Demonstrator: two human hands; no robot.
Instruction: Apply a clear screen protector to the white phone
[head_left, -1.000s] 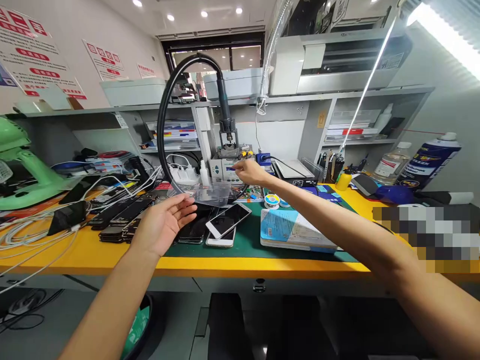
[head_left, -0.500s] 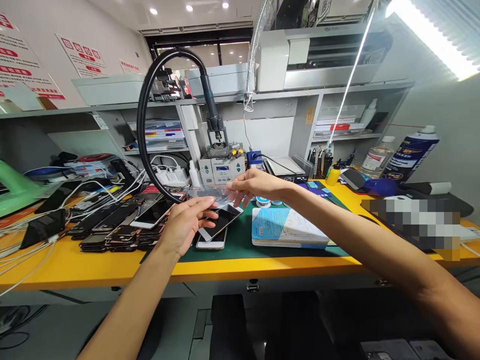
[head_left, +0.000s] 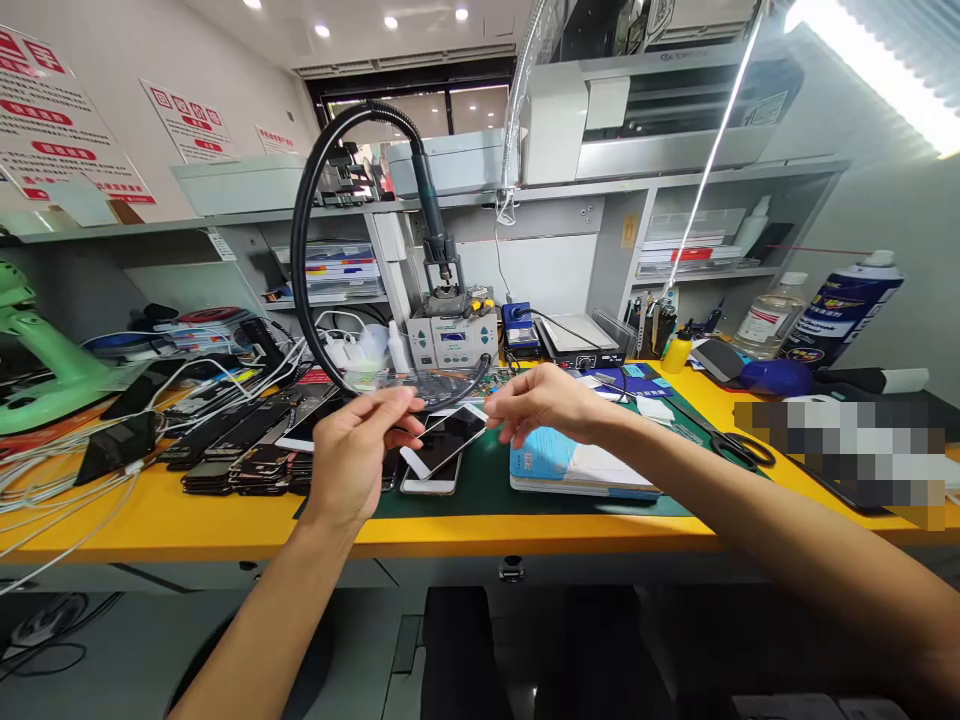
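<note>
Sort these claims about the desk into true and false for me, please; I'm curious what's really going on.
1. The left hand holds a clear film. True.
2. The scissors lie on top of the book. False: they lie to the right of it.
3. One phone lies across another phone. True.
4. The yellow bottle stands to the left of both hands. False: it stands beyond the right hand, on the right side.
</note>
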